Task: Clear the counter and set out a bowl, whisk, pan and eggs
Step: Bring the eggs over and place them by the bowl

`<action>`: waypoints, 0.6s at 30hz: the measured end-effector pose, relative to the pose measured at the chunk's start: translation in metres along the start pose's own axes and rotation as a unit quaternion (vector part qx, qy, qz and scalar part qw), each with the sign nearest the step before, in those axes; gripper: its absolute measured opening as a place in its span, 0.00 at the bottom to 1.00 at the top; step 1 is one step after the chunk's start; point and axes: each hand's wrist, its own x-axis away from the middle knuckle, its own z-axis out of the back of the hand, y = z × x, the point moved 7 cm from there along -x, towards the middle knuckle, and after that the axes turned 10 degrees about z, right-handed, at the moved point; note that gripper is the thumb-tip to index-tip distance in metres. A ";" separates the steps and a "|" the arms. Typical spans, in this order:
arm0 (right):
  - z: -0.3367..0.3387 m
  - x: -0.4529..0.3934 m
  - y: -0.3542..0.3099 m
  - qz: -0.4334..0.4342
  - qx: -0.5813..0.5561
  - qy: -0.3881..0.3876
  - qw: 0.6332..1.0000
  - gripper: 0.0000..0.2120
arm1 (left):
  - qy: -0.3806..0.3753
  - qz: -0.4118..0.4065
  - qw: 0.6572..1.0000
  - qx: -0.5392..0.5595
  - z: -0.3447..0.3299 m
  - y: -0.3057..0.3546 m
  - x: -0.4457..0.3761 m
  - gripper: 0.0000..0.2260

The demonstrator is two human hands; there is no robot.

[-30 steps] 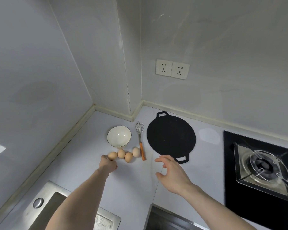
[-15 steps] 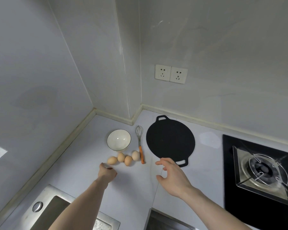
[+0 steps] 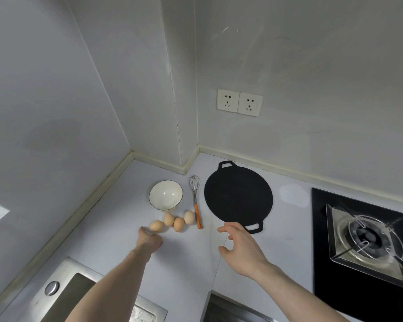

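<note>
On the pale counter (image 3: 103, 228) near the corner stand a white bowl (image 3: 165, 195), a wire whisk with an orange handle (image 3: 197, 219) and a flat black two-handled pan (image 3: 238, 197). Several brown eggs (image 3: 178, 224) lie in a row in front of the bowl. My left hand (image 3: 149, 239) hovers just short of the leftmost egg (image 3: 156, 226), fingers curled under, holding nothing that I can see. My right hand (image 3: 242, 247) hangs above the counter by the pan's near handle (image 3: 254, 227), fingers spread and relaxed, empty.
A steel sink (image 3: 56, 296) sits at the lower left. A black gas hob with a burner (image 3: 367, 240) fills the right side. Two wall sockets (image 3: 239, 102) are above the pan. A dark opening (image 3: 230, 310) shows at the bottom edge.
My left hand has drawn back a little from the leftmost egg, which it touched a second ago. The right hand has barely moved. The objects lie as before.
</note>
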 end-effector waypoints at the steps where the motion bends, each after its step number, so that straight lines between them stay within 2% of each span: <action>1: 0.000 0.000 0.001 0.001 0.002 0.000 1.000 0.21 | -0.001 -0.001 1.000 0.001 0.000 0.001 0.001 0.21; 14: 0.001 -0.001 0.001 0.002 0.003 0.004 1.000 0.21 | 0.002 -0.004 1.000 -0.008 -0.001 0.001 0.002 0.22; 16: 0.000 0.001 0.000 0.002 0.001 0.002 1.000 0.22 | -0.004 -0.001 1.000 -0.008 0.000 0.002 0.003 0.25; 18: 0.000 0.004 -0.001 0.004 -0.002 0.001 1.000 0.22 | -0.011 0.003 1.000 -0.013 0.001 0.002 0.007 0.33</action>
